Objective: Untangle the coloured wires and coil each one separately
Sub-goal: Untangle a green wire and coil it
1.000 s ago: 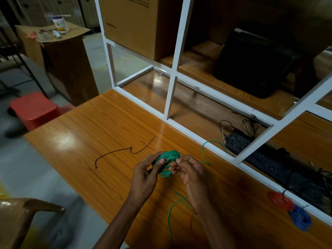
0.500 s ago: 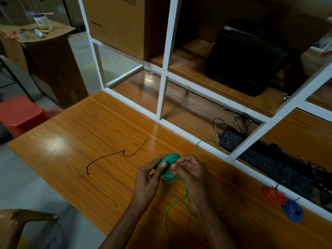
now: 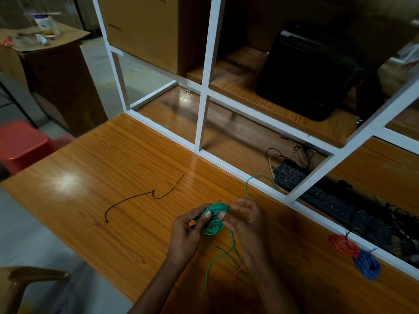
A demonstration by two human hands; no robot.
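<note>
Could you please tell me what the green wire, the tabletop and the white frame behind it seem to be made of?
Green wire: probably plastic-insulated wire, smooth and thin, bending into tight loops. Tabletop: wood or wood-look laminate, with orange grain lines and a glossy glare patch. White frame: likely painted metal, with straight square bars in a uniform white coat.

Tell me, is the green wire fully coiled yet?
Not yet. Both hands hold a green wire bundle, but loose green strands trail across the table below and above it.

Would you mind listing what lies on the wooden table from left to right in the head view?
Black wire → left hand → green wire coil → right hand → red wire coil → blue wire coil.
</note>
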